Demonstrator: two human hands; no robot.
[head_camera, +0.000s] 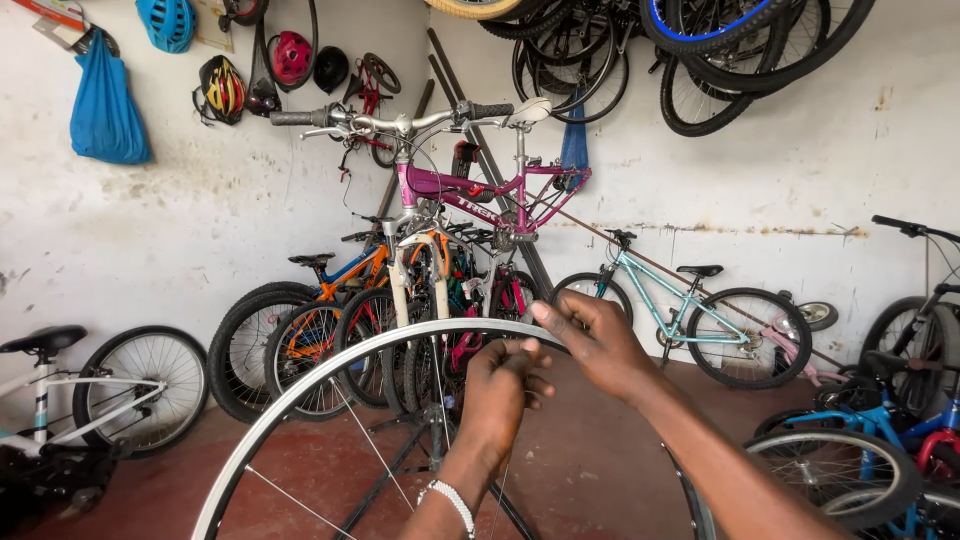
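Near the camera, low in the middle, a silver wheel rim (330, 362) is stood upright, with thin spokes (372, 445) running down from it. The left hand (497, 385) is curled narrow at the top of the rim, maybe pinching a spoke end; that part is too blurred to tell. The right hand (598, 340) is held just beside it, fingers bent, holding nothing clear. The rim looks light and stiff, best held by its edge. Spokes bend easily. Farther back, a purple bike (470, 190) is raised.

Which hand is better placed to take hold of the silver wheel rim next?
Probably the right hand: its fingers already rest at the top of the silver metal wheel rim, while the left hand pinches something thin below.
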